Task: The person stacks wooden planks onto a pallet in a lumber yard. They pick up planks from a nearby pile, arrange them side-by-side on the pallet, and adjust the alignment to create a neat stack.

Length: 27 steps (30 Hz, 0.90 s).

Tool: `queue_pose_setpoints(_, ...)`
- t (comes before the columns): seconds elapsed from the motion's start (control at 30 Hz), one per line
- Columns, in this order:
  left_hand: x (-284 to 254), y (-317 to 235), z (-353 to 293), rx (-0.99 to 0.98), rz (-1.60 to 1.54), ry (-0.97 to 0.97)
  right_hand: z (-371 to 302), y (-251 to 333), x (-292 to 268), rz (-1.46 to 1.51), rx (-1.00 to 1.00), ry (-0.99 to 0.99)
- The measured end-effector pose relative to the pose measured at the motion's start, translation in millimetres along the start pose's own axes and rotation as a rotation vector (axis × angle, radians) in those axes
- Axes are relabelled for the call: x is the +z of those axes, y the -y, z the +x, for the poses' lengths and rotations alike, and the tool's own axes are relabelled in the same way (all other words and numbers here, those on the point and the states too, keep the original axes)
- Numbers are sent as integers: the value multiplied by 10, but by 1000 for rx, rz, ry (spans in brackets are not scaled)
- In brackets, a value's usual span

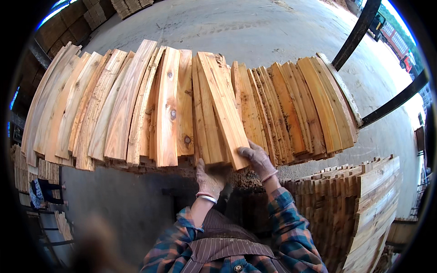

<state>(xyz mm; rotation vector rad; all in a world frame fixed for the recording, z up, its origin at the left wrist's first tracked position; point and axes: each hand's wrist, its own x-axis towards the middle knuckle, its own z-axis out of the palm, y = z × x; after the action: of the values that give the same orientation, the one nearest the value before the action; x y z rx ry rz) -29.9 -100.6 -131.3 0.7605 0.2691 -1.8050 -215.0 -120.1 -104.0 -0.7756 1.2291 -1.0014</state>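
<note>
My right hand (259,160), in a pale work glove, grips the near end of a wooden board (223,104), thumb on its top face. This board lies slanted across its neighbours, its far end tilted to the left. My left hand (210,182), also gloved, holds the near end of another wooden board (210,141) just left of it, thumb up at the edge and fingers hidden underneath. To the left lies a knotty board (169,109). Both hands are at the front edge of a long row of boards laid side by side.
More boards (305,104) with rough bark edges fill the row's right side. A tall stack of cut wood (337,204) stands near right. Dark metal posts (357,34) rise beyond the row's right end. Another person (43,193) is at far left, and a truck (393,38) stands outside.
</note>
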Motion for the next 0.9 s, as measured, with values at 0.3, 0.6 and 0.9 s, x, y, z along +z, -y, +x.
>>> queue_pose_setpoints(0.3, 166, 149, -120, -38, 108, -29, 40, -165, -166, 355, 79, 1)
queue_pose_setpoints(0.6, -62, 157, -494, 11, 426, -16, -462, -1029, -398, -340, -503, -114)
queue_pose_setpoints(0.9, -1042, -625, -208, 75, 793, 33, -440, -1567, -326, 719, 131, -139)
